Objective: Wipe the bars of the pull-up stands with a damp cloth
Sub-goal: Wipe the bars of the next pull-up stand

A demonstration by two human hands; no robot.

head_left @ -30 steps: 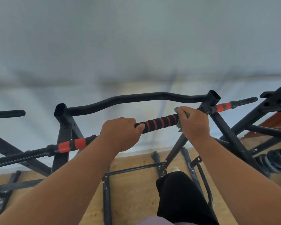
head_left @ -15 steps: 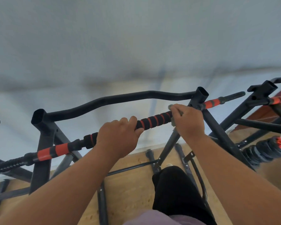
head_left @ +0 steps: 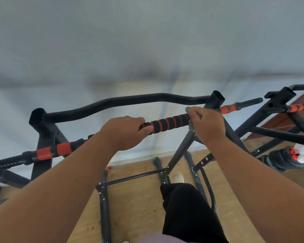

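Observation:
A black pull-up stand fills the view, with a long bar (head_left: 168,122) wrapped in black and orange foam running from lower left to upper right. My left hand (head_left: 125,132) grips this bar near its middle. My right hand (head_left: 206,124) grips the same bar further right, near the stand's right upright, with a grey cloth (head_left: 191,126) wrapped round the bar under its fingers. Only small edges of the cloth show. A curved black bar (head_left: 130,101) runs behind, between the two open tube ends.
A second stand (head_left: 284,102) with an orange-striped bar stands at the right. Black weight plates (head_left: 284,158) lie on the wooden floor (head_left: 139,199) below it. More black frame parts sit at the left edge. My leg in black trousers (head_left: 188,211) is below.
The view has shifted, so the stand sits further right and lower than half a second ago. Both hands keep their grip; the right hand with the cloth stays by the right upright.

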